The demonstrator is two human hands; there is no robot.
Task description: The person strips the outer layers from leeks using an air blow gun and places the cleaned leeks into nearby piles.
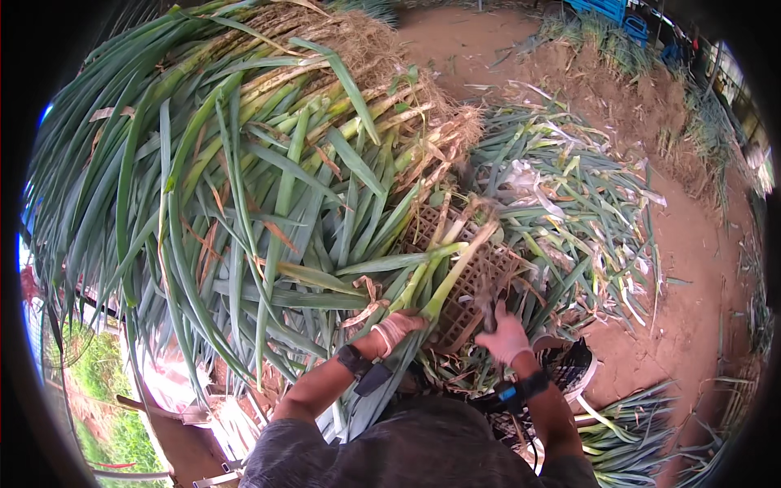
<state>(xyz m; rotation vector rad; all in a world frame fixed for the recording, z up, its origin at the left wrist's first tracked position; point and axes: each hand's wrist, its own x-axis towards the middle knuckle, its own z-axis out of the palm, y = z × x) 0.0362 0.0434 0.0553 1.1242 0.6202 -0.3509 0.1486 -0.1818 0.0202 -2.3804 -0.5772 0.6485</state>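
Observation:
My left hand [401, 329], in a pale glove, grips a few long green onions [447, 288] by their lower stalks. Their root ends point away from me, over an upturned-looking brown plastic lattice crate [467, 317]. To the right of the crate, my gloved right hand [506, 339] is closed around a dark hand tool [488, 310]; blur hides its exact kind. A large heap of untrimmed green onions [244, 183] with dry roots [366, 52] lies beyond and left of my hands.
Stripped leaves and pale skins form a pile [573, 201] right of the crate. More green onions [628, 439] lie at lower right on the bare earth floor [689, 244]. A rooted row of onions [659, 104] stretches along the far right, near a blue vehicle-like frame [604, 9].

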